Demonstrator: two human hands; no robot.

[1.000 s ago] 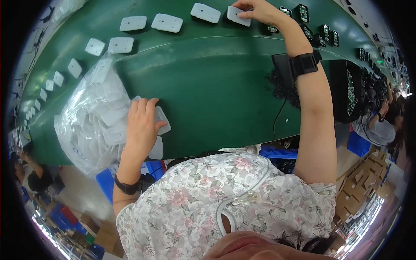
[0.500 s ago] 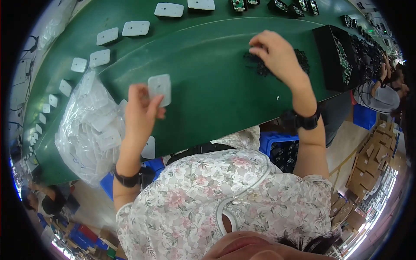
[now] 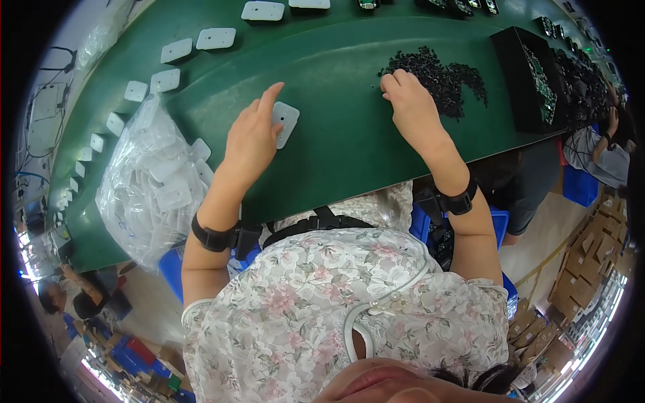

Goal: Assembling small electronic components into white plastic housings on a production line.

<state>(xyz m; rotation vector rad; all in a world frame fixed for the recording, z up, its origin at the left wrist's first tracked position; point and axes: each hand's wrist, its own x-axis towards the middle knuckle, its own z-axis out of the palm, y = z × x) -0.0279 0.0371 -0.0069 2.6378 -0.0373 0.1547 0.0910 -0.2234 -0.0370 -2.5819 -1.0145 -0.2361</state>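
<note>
A white plastic cover [image 3: 288,125] with rounded corners and small holes appears to rest on the green table. Beside it is my left hand [image 3: 252,138], its index finger stretched out and its thumb at the cover's left edge. My right hand [image 3: 411,104] is at the left side of a spread pile of small black parts [image 3: 443,80]. Its fingertips are pinched together; what they hold, if anything, is too small to make out.
A clear plastic bag [image 3: 144,201] full of white covers lies at the left. White-topped units [image 3: 216,38] line the table's far side. At the right stands a black box [image 3: 517,80] with green circuit boards. A blue bin [image 3: 499,225] is below the table edge.
My left hand has moved right and away from me with the white cover, and its index finger has straightened. My right hand has come down and left, baring more of the black pile.
</note>
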